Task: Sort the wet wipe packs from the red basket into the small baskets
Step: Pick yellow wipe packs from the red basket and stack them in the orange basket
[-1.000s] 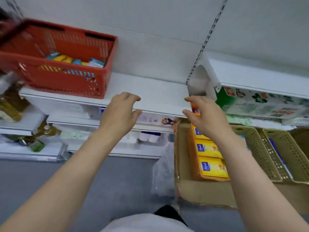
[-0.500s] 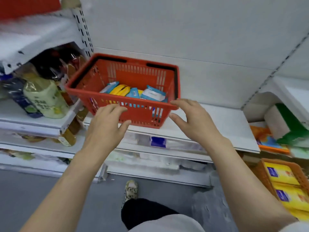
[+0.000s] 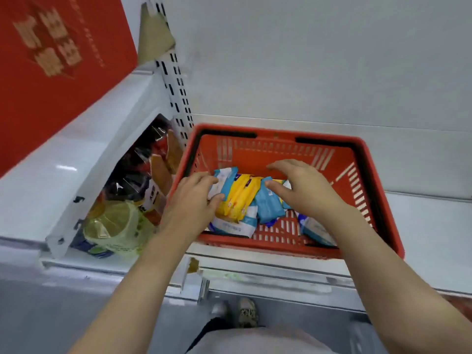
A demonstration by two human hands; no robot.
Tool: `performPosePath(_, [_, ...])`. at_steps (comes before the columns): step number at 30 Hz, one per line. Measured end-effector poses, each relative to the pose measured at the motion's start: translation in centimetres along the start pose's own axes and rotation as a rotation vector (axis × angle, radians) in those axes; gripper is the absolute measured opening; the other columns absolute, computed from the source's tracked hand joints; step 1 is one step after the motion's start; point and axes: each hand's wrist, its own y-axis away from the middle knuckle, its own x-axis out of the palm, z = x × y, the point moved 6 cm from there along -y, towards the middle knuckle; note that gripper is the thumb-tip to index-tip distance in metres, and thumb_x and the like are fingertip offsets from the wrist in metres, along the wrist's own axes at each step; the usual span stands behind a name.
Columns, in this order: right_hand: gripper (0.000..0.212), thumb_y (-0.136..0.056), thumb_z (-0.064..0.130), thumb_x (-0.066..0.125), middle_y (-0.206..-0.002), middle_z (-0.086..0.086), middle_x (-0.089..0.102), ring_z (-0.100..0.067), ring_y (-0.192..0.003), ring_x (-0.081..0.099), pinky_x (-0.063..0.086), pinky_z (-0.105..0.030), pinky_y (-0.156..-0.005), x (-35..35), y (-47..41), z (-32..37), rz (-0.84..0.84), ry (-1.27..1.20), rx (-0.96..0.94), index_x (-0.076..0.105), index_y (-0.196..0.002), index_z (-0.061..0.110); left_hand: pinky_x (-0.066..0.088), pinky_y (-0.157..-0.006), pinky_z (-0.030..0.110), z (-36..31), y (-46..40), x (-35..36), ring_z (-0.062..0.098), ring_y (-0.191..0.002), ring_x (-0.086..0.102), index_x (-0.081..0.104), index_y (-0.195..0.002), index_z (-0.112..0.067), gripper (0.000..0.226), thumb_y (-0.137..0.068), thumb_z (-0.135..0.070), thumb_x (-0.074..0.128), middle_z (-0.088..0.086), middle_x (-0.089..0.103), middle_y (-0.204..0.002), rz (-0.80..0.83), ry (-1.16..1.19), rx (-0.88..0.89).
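Right, current state:

1. Red basket (image 3: 378, 180) sits on a white shelf (image 3: 429, 226), hard against the shelf's left end next to the perforated upright (image 3: 178, 98). Its front rim hangs at the shelf's front edge.
2. Wet wipe packs (image 3: 268, 203) lie in a loose heap on the basket floor, bunched toward the left and front. Right rear corner of the basket floor is bare.
3. Yellow pack (image 3: 237, 198) lies mid-heap, tilted. A blue and white pack (image 3: 226, 178) lies at its left, a blue pack (image 3: 269, 205) at its right, both touching it.
4. Two more white and blue packs lie against the front wall: one front-left (image 3: 229, 227), one front-right (image 3: 315, 229), partly under the right forearm.
5. Left hand (image 3: 190, 203) reaches in over the basket's left wall. Fingers are curled loosely, tips on the blue and white pack, thumb at the yellow pack's edge. Contact yes, closed grasp not evident.
6. Right hand (image 3: 304, 190) is above the heap's middle, palm down, fingers spread and slack, thumb near the blue pack's top. Holding nothing. Can't tell whether it touches the packs.
7. Left bay, next shelf over: bottles (image 3: 115, 226) and bagged goods (image 3: 143, 169), blurred. Red sign (image 3: 58, 62) up at the top left.
8. Floor below: person's shoe (image 3: 246, 312) near the bottom shelf's edge.
9. Small baskets are out of frame.
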Motion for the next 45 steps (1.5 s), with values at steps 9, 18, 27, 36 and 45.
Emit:
performPosePath(9, [0.059, -0.087, 0.049, 0.067, -0.131, -0.006, 0.058, -0.026, -0.119, 0.054, 0.044, -0.039, -0.098, 10.0, -8.8, 0.4, 0.414, 0.128, 0.036, 0.052, -0.137, 0.022, 0.042, -0.098, 0.032, 1.0, -5.8, 1.8, 0.016, -0.12, 0.052, 0.057, -0.129, -0.023, 0.038, -0.092, -0.029, 0.063, -0.005, 0.053, -0.132, 0.096, 0.087, 0.088])
performPosePath(18, [0.088, -0.066, 0.07, 0.074, -0.129, -0.009, 0.054, -0.029, -0.12, 0.048, 0.044, -0.039, -0.099, 13.3, -10.6, -3.1, 0.494, 0.197, 0.121, 0.051, -0.135, 0.022, 0.045, -0.089, 0.032, 1.4, -5.7, 2.1, 0.018, -0.112, 0.057, 0.061, -0.123, -0.023, 0.033, -0.091, -0.029, 0.065, -0.004, 0.058, -0.126, 0.107, 0.095, 0.114])
performPosePath(27, [0.015, -0.083, 0.024, 0.07, -0.1, -0.004, 0.069, -0.028, -0.096, 0.062, 0.048, -0.035, -0.071, 11.0, -10.5, -2.1, 0.161, 0.153, -0.047, 0.068, -0.098, 0.021, 0.042, -0.105, 0.04, 1.7, -7.7, 6.8, 0.025, -0.134, 0.045, 0.041, -0.146, -0.021, 0.066, -0.09, -0.044, 0.065, 0.007, 0.045, -0.149, 0.488, 0.253, -0.106])
performPosePath(36, [0.008, -0.079, -0.001, 0.077, -0.105, -0.01, 0.07, -0.019, -0.096, 0.069, 0.058, -0.029, -0.079, 1.6, -6.2, -2.1, -0.092, -0.624, -0.213, 0.071, -0.084, 0.001, 0.053, -0.092, 0.031, 0.1, -9.5, 7.6, 0.014, -0.12, 0.059, 0.026, -0.153, -0.019, 0.092, -0.077, -0.031, 0.077, 0.009, 0.053, -0.141, 0.499, 0.941, -0.283])
performPosePath(45, [0.047, -0.075, 0.044, 0.081, -0.099, 0.001, 0.076, -0.018, -0.09, 0.074, 0.059, -0.038, -0.079, 5.6, -2.5, -5.8, 0.288, -0.963, 0.51, 0.066, -0.113, 0.021, 0.058, -0.06, 0.029, -2.2, -10.0, 9.5, 0.016, -0.08, 0.074, 0.06, -0.107, -0.014, 0.034, -0.079, -0.02, 0.08, 0.004, 0.074, -0.094, 0.399, 1.179, -0.476])
